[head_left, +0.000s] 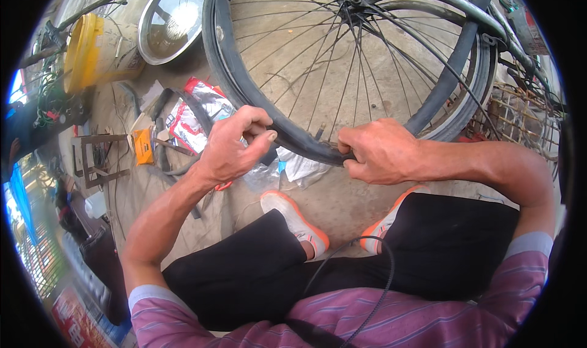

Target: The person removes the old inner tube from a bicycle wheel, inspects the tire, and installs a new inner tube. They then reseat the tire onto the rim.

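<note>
A spoked bicycle wheel stands before me, its black tyre (214, 54) curving past both hands. My right hand (382, 152) is closed, fingers curled over the tyre's near edge; the fingertips are partly hidden. My left hand (238, 145) is beside the tyre to the left, thumb and forefinger bent with a gap between them and nothing visible in it. A short valve stem (320, 131) sticks up from the rim between my hands. A slack black inner tube (449, 73) hangs across the right side of the wheel.
At the far left are a yellow bucket (85, 51) and a metal basin (160, 36) holding water. Rubber strips, red-and-white packaging (189, 125), an orange packet (143, 146) and a metal frame (82, 161) litter the floor. A wire basket (520, 115) stands at right.
</note>
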Available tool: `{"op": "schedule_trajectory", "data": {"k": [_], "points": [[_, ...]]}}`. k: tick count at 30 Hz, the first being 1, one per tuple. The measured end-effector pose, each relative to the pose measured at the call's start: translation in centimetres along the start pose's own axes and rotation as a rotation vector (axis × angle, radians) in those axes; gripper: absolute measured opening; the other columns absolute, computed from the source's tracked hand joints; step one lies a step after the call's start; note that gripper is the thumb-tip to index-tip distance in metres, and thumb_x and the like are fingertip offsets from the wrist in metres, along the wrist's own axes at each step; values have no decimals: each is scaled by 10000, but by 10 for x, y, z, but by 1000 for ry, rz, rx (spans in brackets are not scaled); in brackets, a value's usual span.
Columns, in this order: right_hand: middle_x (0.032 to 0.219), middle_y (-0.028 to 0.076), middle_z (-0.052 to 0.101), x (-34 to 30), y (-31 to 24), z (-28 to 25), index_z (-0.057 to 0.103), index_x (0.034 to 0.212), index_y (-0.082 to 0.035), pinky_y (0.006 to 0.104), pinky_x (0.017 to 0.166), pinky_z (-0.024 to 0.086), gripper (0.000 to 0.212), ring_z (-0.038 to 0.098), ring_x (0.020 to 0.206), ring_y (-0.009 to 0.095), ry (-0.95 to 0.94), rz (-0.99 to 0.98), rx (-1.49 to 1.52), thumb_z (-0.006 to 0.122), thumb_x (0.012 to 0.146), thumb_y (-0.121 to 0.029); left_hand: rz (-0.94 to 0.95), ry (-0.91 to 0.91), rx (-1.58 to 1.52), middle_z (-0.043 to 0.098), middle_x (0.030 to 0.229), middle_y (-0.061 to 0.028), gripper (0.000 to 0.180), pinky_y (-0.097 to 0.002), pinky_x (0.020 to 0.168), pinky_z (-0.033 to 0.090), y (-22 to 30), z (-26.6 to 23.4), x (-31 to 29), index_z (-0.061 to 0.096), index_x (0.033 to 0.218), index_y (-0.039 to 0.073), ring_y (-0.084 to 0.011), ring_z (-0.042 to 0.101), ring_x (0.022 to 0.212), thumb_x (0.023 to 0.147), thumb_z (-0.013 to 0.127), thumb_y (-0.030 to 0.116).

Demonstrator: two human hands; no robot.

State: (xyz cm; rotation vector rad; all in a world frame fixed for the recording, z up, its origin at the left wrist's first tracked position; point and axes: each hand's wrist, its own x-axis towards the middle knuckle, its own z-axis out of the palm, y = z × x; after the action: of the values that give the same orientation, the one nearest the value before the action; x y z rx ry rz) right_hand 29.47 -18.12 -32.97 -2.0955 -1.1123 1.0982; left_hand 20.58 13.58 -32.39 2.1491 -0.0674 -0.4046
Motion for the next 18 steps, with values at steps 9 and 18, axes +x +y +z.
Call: {"op": "schedule_trajectory", "data": {"k": [9, 18], "points": [[715, 99, 701, 0, -4, -4, 697, 1015, -47, 513, 680, 559, 245, 723, 723, 381, -7, 28, -31, 759, 864, -229, -368, -461, 422, 774, 1025, -191, 400, -523, 845, 574, -99, 44, -36, 685, 1116, 31, -392, 759, 986, 973, 726, 403], [727, 86, 713, -3, -8, -3, 710, 1034, -57, 506, 677, 561, 260, 732, 728, 368, 24, 31, -66, 767, 874, -254, -368, -413, 587, 770, 1158, -235, 476, -559, 933, 570, -163, 79, -26, 676, 1178, 25, -453, 743, 1078, 918, 759, 414]]}}
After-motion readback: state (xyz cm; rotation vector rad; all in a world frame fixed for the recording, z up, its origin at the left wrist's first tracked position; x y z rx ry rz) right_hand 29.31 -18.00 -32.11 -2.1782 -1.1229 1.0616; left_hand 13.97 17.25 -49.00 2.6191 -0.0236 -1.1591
